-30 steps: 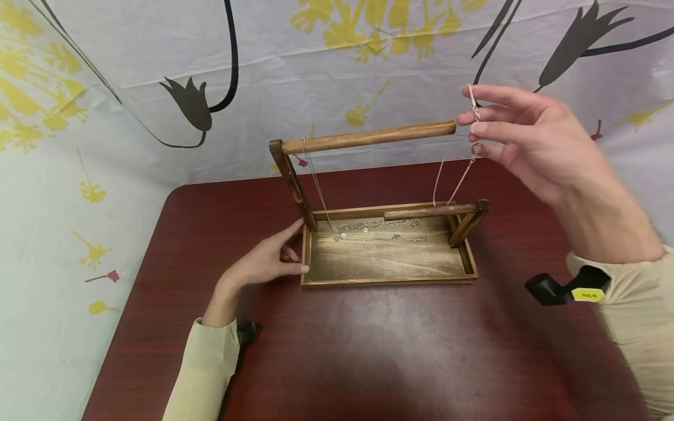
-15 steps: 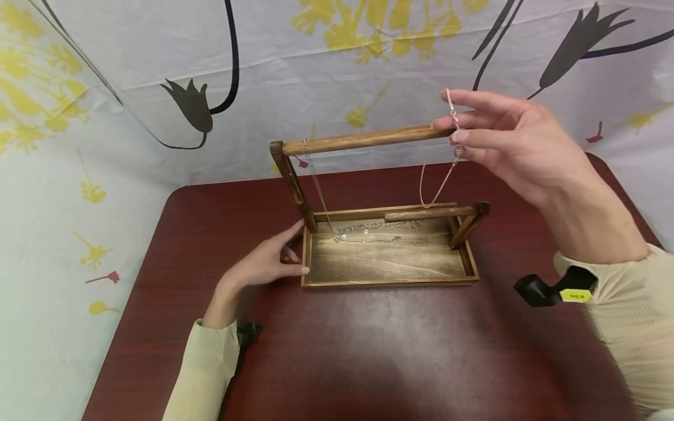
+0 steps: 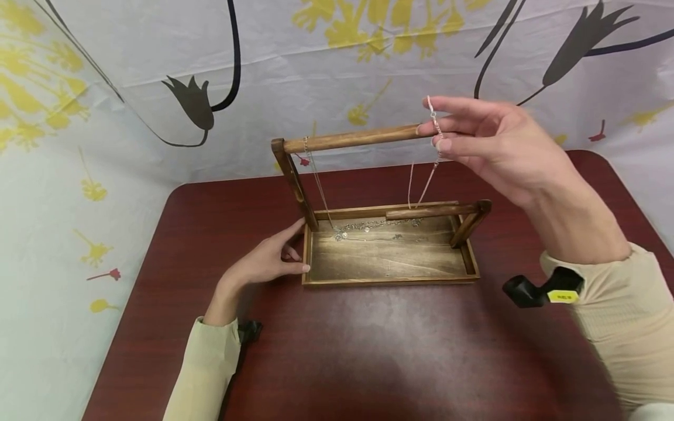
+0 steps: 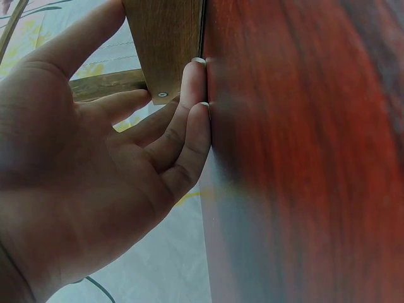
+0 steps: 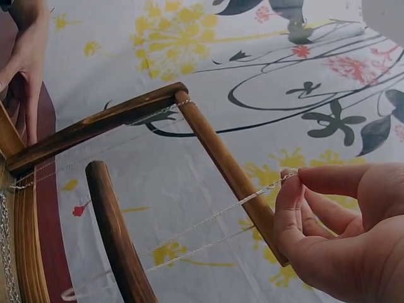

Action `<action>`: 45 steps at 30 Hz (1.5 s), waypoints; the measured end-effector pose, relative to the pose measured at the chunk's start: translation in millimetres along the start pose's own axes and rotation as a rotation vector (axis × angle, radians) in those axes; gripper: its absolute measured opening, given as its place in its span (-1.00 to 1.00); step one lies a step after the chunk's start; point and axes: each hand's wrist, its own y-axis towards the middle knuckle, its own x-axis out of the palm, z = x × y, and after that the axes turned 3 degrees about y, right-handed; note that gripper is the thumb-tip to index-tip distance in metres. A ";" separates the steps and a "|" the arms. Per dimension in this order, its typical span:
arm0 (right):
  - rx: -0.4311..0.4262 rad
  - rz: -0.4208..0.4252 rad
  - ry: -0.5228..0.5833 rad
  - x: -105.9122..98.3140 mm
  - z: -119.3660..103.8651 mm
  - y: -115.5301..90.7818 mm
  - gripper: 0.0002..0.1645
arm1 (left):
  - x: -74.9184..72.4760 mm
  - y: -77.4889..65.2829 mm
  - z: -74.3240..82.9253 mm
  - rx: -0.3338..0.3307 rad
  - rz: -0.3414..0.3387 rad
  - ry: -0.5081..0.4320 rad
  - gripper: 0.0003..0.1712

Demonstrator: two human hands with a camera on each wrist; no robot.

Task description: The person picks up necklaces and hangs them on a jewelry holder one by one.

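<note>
A dark wooden jewelry stand (image 3: 379,263) has a tray base, an upper bar (image 3: 358,138) and a lower bar (image 3: 432,211). My left hand (image 3: 265,257) holds the tray's left end, thumb at the rim; in the left wrist view, other fingertips sit low at the end wall by the tabletop. With thumb and fingers, my right hand (image 3: 500,143) pinches a thin silver necklace (image 5: 208,221) at the upper bar's free end. Its loop hangs down behind the lower bar. A second necklace (image 3: 317,181) hangs near the upper bar's left end.
Several silver chains (image 3: 363,225) with small pendants lie along the back of the tray. The stand rests on a dark red table (image 3: 379,351). Behind it hangs a white cloth (image 3: 274,93) printed with flowers.
My right hand has moved left with the necklace, from beyond the upper bar's free end to right over it. My left hand has stayed at the tray's end.
</note>
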 end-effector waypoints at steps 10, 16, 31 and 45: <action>-0.022 0.034 0.064 16.0 7.1 7.2 -0.51 | -0.9 0.7 0.4 0.001 0.002 0.004 0.17; -0.028 0.019 0.101 23.3 11.8 10.7 -0.57 | -0.4 -0.2 1.1 0.001 0.001 0.003 0.17; 0.037 0.073 0.092 39.1 19.9 18.3 -0.55 | -1.0 -0.1 2.3 -0.004 0.000 0.011 0.16; 0.052 0.109 0.071 51.7 26.5 22.6 -0.53 | -0.4 -0.7 3.2 -0.010 -0.003 0.006 0.16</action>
